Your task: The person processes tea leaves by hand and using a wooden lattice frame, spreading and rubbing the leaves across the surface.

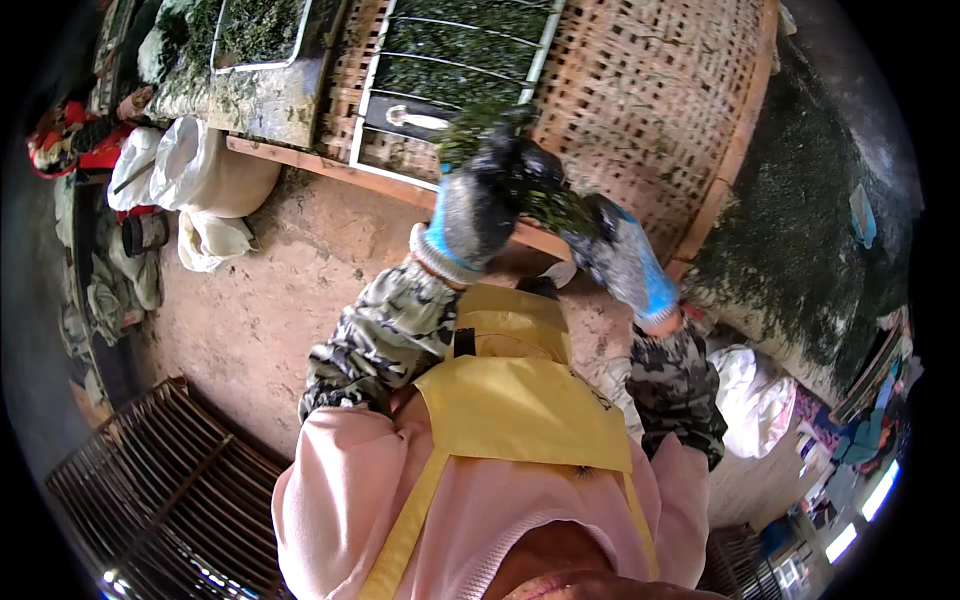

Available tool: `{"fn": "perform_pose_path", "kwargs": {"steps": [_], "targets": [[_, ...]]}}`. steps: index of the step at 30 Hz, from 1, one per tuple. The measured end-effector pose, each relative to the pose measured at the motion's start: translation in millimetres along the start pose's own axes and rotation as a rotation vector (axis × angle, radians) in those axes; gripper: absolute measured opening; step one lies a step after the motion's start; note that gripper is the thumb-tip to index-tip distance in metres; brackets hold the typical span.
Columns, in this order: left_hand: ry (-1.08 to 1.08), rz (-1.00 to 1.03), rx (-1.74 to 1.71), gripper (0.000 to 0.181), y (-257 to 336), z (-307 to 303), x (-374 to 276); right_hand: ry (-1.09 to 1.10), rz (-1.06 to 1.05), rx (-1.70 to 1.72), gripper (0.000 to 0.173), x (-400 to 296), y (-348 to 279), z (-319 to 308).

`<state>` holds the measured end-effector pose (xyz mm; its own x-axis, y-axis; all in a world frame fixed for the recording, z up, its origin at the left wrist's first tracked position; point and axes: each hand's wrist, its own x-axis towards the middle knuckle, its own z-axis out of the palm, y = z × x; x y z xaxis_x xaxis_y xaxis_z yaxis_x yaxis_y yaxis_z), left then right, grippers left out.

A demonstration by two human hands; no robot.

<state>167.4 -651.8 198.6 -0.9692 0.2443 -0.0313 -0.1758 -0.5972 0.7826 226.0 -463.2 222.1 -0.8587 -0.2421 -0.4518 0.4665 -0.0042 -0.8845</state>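
Note:
Both hands wear grey and blue work gloves with dark, wet-looking palms and fingers. A clump of dark green, leafy or stringy plant material (pixel 551 208) stretches between them. My left hand (pixel 484 202) is closed around its left part, with more greens sticking out above the fingers. My right hand (pixel 619 251) grips the clump's right end. Beyond the hands, a white-edged rectangular frame (pixel 361 112) with thin crossbars lies on a woven bamboo tray (pixel 637 97), and similar greens fill most of it. A white handle-like object (pixel 416 118) rests across its near end.
Another white-rimmed frame (pixel 262 67) of greens stands on a board at upper left. White sacks (pixel 187 165) stand below it. A slatted rack (pixel 165 487) is at lower left. Greens cover a dark surface (pixel 795 202) at right. A white sack (pixel 754 401) and a person (pixel 862 439) are farther right.

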Motion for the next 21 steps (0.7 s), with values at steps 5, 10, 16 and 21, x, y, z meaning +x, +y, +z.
{"fn": "perform_pose_path", "kwargs": {"steps": [5, 10, 16, 21], "targets": [[-0.125, 0.32, 1.444, 0.074, 57, -164, -8, 0.133, -0.19, -0.282, 0.037, 102, 45, 103], [0.336, -0.215, 0.214, 0.048, 26, -284, 20, 0.348, -0.402, -1.188, 0.031, 166, 81, 156], [0.116, -0.205, 0.74, 0.041, 59, -312, 26, 0.415, -0.219, -1.391, 0.025, 176, 87, 166], [-0.269, 0.378, 1.468, 0.051, 80, -327, 27, 0.506, -0.221, -1.416, 0.026, 174, 96, 165]]}}
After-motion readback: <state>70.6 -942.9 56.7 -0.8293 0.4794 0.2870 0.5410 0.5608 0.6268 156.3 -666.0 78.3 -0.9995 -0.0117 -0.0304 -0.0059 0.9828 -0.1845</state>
